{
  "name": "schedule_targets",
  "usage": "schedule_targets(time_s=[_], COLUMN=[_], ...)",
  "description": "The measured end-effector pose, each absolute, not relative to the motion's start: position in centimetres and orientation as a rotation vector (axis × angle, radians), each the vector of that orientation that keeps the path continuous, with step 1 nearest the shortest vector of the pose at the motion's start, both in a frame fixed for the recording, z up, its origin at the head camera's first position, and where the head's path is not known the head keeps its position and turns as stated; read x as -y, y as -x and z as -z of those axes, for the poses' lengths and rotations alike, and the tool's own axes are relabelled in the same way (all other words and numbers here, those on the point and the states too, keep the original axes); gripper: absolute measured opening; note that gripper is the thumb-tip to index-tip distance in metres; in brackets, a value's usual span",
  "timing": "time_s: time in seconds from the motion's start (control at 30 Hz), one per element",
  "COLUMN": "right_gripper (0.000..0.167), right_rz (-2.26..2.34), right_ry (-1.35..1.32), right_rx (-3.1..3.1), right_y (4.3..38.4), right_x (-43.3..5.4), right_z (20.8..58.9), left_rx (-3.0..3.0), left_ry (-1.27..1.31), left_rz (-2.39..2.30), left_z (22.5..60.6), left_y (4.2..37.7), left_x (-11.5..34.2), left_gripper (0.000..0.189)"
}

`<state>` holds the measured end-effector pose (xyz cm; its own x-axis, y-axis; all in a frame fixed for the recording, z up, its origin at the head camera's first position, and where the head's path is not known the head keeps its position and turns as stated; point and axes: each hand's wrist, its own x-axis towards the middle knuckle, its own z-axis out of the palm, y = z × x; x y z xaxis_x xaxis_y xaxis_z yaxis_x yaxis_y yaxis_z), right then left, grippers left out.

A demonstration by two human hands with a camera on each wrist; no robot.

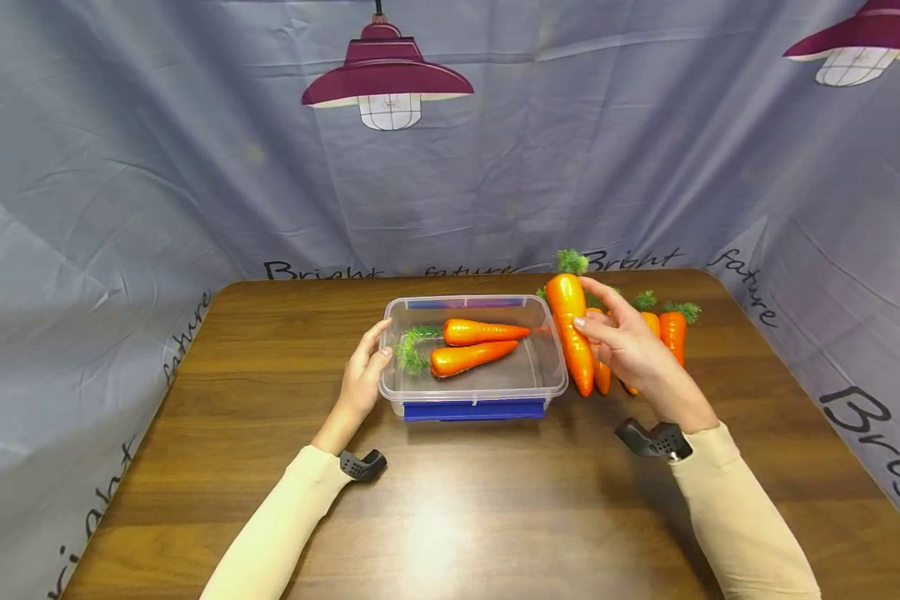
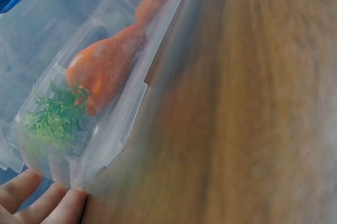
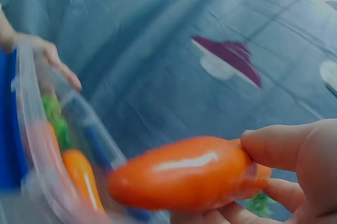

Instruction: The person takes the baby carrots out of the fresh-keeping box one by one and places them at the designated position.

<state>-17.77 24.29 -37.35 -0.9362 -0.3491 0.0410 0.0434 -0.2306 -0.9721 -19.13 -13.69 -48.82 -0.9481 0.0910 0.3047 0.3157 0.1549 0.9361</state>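
Observation:
My left hand [image 1: 362,371] rests against the left end of a clear plastic container [image 1: 474,393] with blue latches. In the left wrist view its fingers [image 2: 55,203] touch the outer wall, fairly straight. Inside the container lie two orange carrots, the rear carrot [image 1: 483,332] and the front carrot [image 1: 474,358], green tops to the left. Just right of the container, my right hand [image 1: 630,342] holds another carrot [image 1: 573,333] between thumb and fingers, green top up and tip down. The right wrist view shows this held carrot [image 3: 184,174] close up beside the container's rim.
Several more carrots lie on the table right of the container, partly hidden behind the right hand; the outermost carrot [image 1: 672,336] shows clearly. The wooden table [image 1: 270,358] extends around the container. A printed grey curtain [image 1: 495,192] hangs behind it.

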Motion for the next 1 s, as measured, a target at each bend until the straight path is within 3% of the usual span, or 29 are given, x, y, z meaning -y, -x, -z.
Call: schedule_targets(time_s=[0.4,1.0], right_gripper=[0.073,0.069], right_rz=[2.215,2.141], right_ry=[0.235,0.164], right_rx=[-1.862,-1.935], right_y=[14.6,15.4], right_x=[-30.6,-30.5], right_z=[41.4,41.5], left_rx=[2.255,2.336], left_ry=[0.385,0.392], left_rz=[1.877,1.881], left_z=[48.9,48.5], left_y=[19.1,19.3], left_x=[13.6,14.2], left_gripper=[0.051,0.050])
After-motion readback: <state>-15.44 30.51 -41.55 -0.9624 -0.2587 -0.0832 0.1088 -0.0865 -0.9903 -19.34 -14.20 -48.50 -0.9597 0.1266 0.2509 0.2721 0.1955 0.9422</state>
